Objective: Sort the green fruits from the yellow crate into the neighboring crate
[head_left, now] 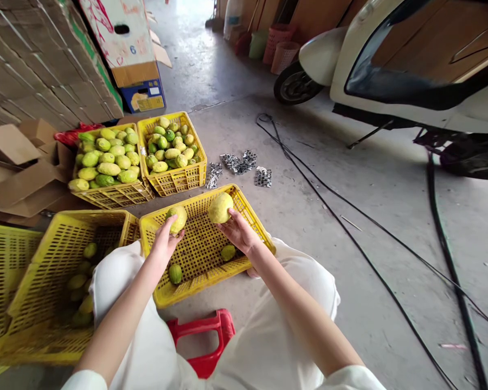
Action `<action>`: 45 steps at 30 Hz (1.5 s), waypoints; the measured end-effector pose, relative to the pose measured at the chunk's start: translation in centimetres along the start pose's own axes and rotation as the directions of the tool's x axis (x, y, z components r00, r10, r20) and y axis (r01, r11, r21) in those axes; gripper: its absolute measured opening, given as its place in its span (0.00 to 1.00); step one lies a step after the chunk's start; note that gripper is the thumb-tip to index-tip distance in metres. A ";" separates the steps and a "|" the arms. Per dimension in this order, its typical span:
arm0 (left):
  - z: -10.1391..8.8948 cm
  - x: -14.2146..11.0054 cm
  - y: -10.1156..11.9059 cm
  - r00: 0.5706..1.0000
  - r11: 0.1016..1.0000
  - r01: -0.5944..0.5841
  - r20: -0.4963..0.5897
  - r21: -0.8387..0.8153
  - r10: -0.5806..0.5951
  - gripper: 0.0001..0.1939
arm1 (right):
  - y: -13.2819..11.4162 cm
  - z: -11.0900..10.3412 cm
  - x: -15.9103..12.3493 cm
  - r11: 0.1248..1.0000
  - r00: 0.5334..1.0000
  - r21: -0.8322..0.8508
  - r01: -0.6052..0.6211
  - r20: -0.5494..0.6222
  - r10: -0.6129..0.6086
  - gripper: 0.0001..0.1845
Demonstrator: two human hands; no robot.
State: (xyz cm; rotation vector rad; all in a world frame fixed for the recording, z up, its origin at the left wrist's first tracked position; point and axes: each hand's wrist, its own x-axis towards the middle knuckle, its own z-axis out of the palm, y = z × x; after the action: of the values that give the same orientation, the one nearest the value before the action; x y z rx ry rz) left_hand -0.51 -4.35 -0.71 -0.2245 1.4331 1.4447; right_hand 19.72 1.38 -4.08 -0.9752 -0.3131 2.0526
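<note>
My left hand (168, 238) is closed round a yellow-green, lemon-like fruit (177, 219) above the left part of a yellow plastic crate (209, 287). On the right, my right hand (239, 230) grips a larger, paler yellow fruit (220, 208) by its lower side, over the same crate. Both fruits are lifted and apart from each other. Down in the crate lie a green striped fruit (175, 274) near the left front corner and a small yellow-green fruit (228, 252) on the right, below my right hand.
Two yellow crates (174, 184) of green and yellow fruit stand ahead on the left. A deeper crate (44, 330) with several fruits is at my left. Crumpled patterned wrappers (239, 162), black cables (333, 216), a parked scooter (370, 81) and a red stool (205, 325) are on the floor.
</note>
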 end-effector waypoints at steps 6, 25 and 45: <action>-0.2 0.1 0.0 0.999 1.000 0.001 0.037 0.003 -0.001 0.16 | 0.3 -0.3 0.3 1.000 1.000 0.005 -0.005 -0.002 0.005 0.16; 0.0 0.1 -0.2 0.999 0.999 -0.042 0.020 -0.015 0.042 0.16 | 0.3 0.3 -0.2 0.995 0.998 -0.078 0.056 -0.013 -0.057 0.20; 0.0 0.2 -0.4 1.000 1.000 -0.003 0.015 -0.026 0.004 0.11 | 0.4 0.2 0.1 0.983 0.993 -0.145 0.113 -0.009 -0.116 0.23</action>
State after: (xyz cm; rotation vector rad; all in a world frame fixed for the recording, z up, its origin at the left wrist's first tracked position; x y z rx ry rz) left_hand -0.27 -4.38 -1.09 -0.2275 1.4042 1.4654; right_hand 19.37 1.21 -4.21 -1.0372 -0.5036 1.9367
